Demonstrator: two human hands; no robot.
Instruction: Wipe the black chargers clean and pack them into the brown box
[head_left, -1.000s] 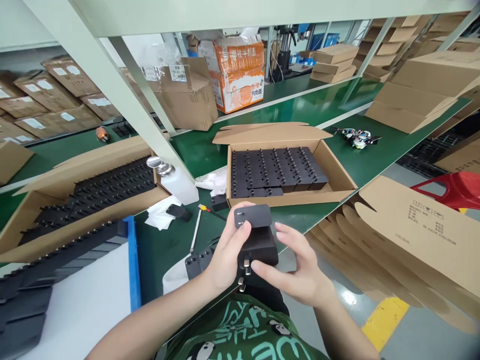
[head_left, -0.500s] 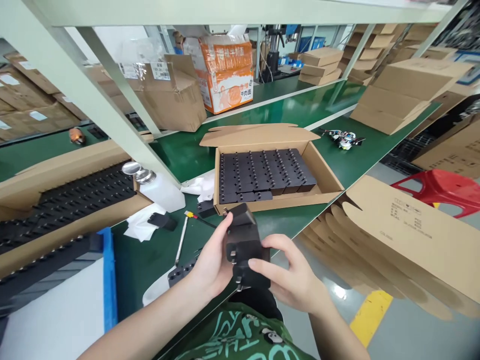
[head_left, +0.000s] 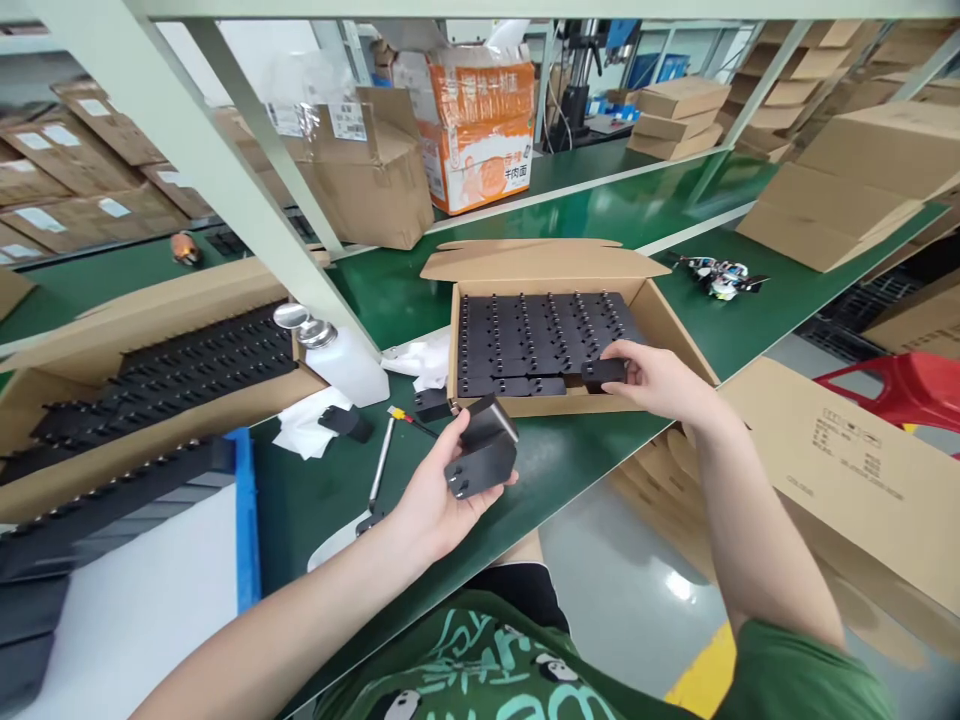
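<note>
My left hand (head_left: 435, 495) is closed around two black plug adapters (head_left: 481, 452), held above the near edge of the green bench (head_left: 585, 440). My right hand (head_left: 654, 380) reaches into the open cardboard box (head_left: 679, 345) and pinches one black adapter (head_left: 604, 373) at the front row. That box holds several rows of the same black adapters (head_left: 540, 335), packed flat.
A white dispenser bottle (head_left: 341, 355), white cloths (head_left: 304, 430), a loose adapter (head_left: 431, 403) and a slim tool (head_left: 381, 462) lie left of the box. A long carton of black parts (head_left: 172, 370) sits at left. Flat cartons (head_left: 840, 470) lean at right beside a red stool (head_left: 907, 385).
My right hand left the stack held before me and moved forward into the box with one adapter. My left hand keeps the remaining adapters and has shifted slightly up.
</note>
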